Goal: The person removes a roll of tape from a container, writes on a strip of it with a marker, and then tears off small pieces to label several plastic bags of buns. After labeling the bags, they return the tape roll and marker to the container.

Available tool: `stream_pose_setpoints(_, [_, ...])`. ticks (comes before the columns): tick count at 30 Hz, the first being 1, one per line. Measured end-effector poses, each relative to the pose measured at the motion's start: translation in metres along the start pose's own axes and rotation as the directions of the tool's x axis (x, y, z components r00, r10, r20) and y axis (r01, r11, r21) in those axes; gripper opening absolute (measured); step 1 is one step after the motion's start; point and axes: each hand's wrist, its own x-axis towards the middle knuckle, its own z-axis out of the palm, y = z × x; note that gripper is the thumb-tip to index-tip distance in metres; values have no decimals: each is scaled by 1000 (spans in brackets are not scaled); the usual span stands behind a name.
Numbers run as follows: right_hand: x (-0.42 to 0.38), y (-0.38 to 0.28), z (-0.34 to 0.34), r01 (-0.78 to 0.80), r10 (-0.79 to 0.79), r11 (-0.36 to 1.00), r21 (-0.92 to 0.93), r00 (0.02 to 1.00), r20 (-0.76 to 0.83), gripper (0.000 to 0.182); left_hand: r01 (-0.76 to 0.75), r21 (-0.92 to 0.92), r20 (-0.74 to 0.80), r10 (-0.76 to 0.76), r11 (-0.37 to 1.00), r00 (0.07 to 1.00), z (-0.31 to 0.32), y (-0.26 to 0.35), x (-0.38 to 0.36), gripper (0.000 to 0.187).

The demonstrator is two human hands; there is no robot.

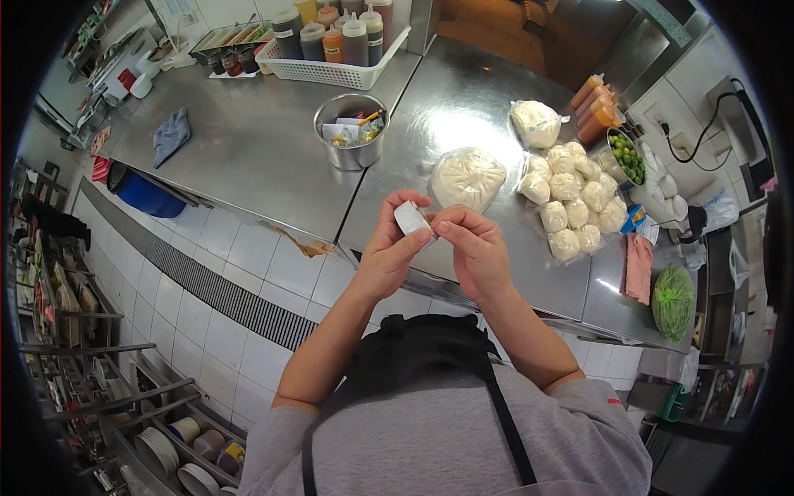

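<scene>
Over the counter's front edge, my left hand (390,252) is closed round a small white roll (411,218) that looks like tape or labels. The fingertips of my right hand (478,250) pinch at the roll's right side; whether a loose end is between them I cannot make out. Just beyond my hands lies a large plastic-wrapped ball of pale dough (468,178). To its right sits a cluster of several smaller bagged dough balls (571,186), with another big bag of dough (538,124) behind them.
A steel pot (349,132) with pens and small packets stands left of the dough. Behind it is a white basket (331,73) of squeeze bottles. A blue cloth (171,137), a container of limes (626,157), a pink cloth (638,269) and bagged greens (674,303) also lie about.
</scene>
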Motion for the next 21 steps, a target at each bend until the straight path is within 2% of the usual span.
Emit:
stream_pose_setpoints(8, [-3,6,8,14,3,988,155,995,-104,7,-99,-41,-16,99,994,995,-6,-12,-1,46])
stream_pose_setpoints(21, [-8,6,12,54,-23,969,243,991,-129,8,-163,-41,33,164,986,986,-6,-20,2,47])
